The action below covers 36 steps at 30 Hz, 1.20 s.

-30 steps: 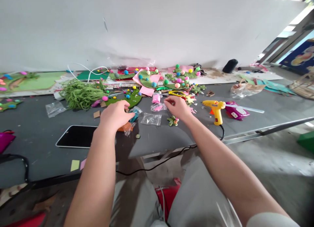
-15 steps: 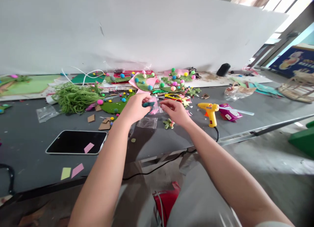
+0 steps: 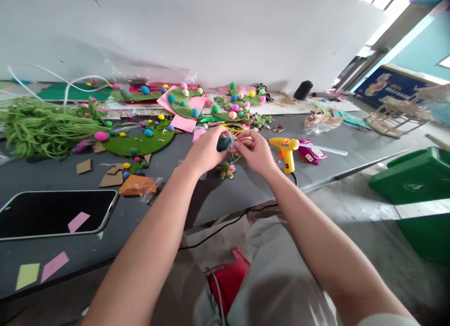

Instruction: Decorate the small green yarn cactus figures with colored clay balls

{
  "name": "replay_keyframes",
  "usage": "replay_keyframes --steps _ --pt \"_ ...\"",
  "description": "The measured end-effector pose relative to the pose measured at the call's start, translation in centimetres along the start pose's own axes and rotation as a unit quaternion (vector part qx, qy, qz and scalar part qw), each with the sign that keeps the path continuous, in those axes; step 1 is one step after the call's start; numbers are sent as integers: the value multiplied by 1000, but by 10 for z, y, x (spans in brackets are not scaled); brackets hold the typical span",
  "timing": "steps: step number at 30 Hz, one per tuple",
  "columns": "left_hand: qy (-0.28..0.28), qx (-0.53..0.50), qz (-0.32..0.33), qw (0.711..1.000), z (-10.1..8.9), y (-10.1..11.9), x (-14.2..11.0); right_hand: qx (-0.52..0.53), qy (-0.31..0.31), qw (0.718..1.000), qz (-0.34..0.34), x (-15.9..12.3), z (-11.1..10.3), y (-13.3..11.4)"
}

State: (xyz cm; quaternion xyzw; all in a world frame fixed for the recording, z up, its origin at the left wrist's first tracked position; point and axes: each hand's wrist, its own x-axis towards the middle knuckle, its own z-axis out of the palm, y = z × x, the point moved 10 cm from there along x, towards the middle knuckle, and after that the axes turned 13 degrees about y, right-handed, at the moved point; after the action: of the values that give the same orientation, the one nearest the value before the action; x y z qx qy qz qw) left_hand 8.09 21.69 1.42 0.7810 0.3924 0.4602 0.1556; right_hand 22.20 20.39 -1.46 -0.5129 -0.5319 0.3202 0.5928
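Note:
My left hand (image 3: 210, 151) is closed around a dark teal item in clear plastic (image 3: 224, 143), which looks like a small bag; its exact contents are hard to make out. The fingers of my right hand (image 3: 253, 149) pinch the plastic's right edge. Just below the hands lies a small green sprig (image 3: 226, 170) with a pink ball on it. A pink packet (image 3: 198, 133) shows partly behind my left hand. To the left is a green felt crescent (image 3: 140, 140) with coloured pompoms.
A yellow glue gun (image 3: 286, 152) lies right of my hands, beside a purple packet (image 3: 311, 152). On the left are green yarn strands (image 3: 45, 129), a phone (image 3: 56, 213) and an orange packet (image 3: 138, 185). Decorated felt pieces (image 3: 186, 105) line the back. A green bin (image 3: 415, 176) stands right.
My right hand has come over to the left hand and now grips the plastic with it. The view has shifted right, uncovering the orange packet and more of the green bin.

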Motion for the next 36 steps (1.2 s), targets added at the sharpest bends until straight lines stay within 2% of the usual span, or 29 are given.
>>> replay_keyframes --steps 5,12,18,20,24,27,32,36 --pt "6 5 0 1000 0 4 -2 -33 17 999 -26 -4 -8 -8" --pt "21 10 16 1000 0 8 -4 -24 16 1000 9 -2 -6 -3" --pt "21 19 16 999 0 9 -4 -25 24 999 4 -2 -6 -3" --pt "22 17 14 1000 -1 9 -4 -34 28 999 -10 -1 -8 -5" --pt "18 8 -1 1000 -1 8 -4 -98 52 990 -83 -1 -16 -18" --pt "15 -15 -12 1000 -1 8 -4 -122 41 986 -107 -2 -16 -23" --pt "11 -43 -22 999 0 7 -5 -147 32 985 -84 -3 -17 -17" --pt "2 -50 -35 998 0 6 -7 -159 -2 984 -85 -4 -13 -17"
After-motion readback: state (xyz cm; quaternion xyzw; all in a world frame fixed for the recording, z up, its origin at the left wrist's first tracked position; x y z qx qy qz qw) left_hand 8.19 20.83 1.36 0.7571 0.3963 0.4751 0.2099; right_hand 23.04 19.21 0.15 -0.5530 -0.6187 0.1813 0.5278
